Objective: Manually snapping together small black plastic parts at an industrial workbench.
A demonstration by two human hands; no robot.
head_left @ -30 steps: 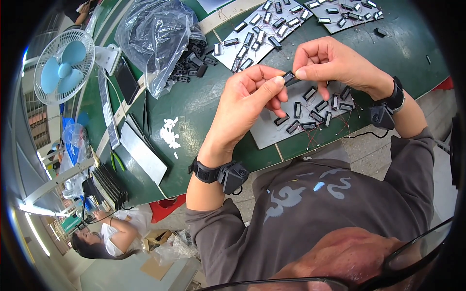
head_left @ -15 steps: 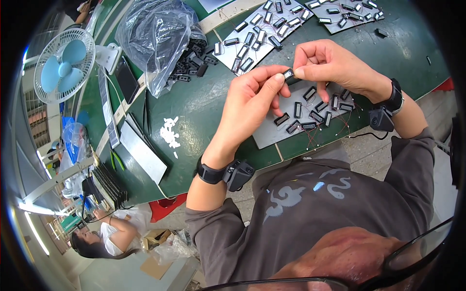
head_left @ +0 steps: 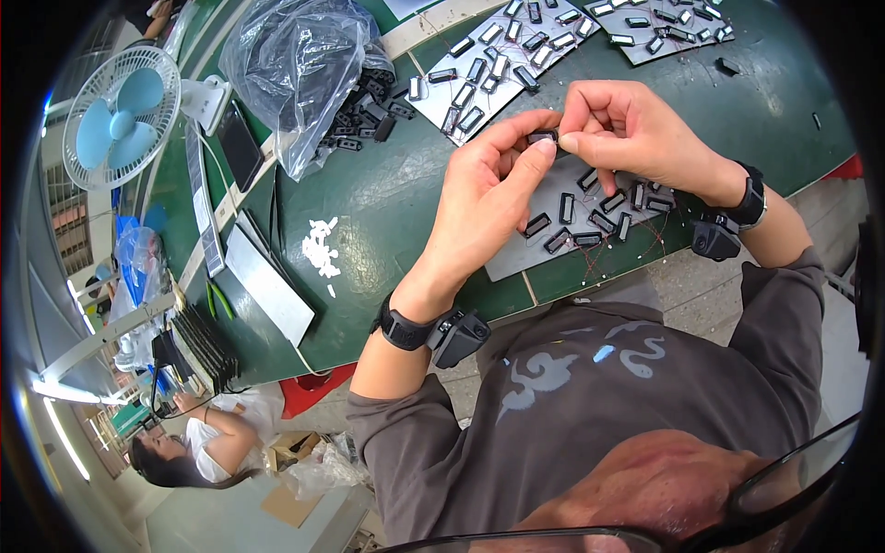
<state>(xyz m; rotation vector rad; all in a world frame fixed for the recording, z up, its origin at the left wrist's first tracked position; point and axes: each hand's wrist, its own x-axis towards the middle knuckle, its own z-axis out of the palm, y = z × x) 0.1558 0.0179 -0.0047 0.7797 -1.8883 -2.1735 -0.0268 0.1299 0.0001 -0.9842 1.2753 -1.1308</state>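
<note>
My left hand (head_left: 487, 189) pinches a small black oblong part (head_left: 542, 135) between thumb and curled fingers. At the part's right end, my right hand (head_left: 636, 134) closes thumb and forefinger; the fingertips hide what exactly they grip. Below both hands lies a grey board (head_left: 516, 263) with several similar black frames, their faces pale or dark. Thin red and dark wires with tiny white ends trail from these frames. Each wrist wears a black strap with a small camera.
Two more boards, a white one (head_left: 441, 112) and another (head_left: 638, 53), carry similar parts at the back. To the left are black housings (head_left: 369, 115) spilling from a plastic bag (head_left: 295, 83), white bits (head_left: 320, 249), metal strips (head_left: 267, 281), green-handled pliers (head_left: 219, 300), a phone (head_left: 241, 147) and a fan (head_left: 120, 124). Another person sits lower left.
My left hand has shifted slightly right and turned, bringing its thumb over the part. My right hand has moved a little, staying at the part's end.
</note>
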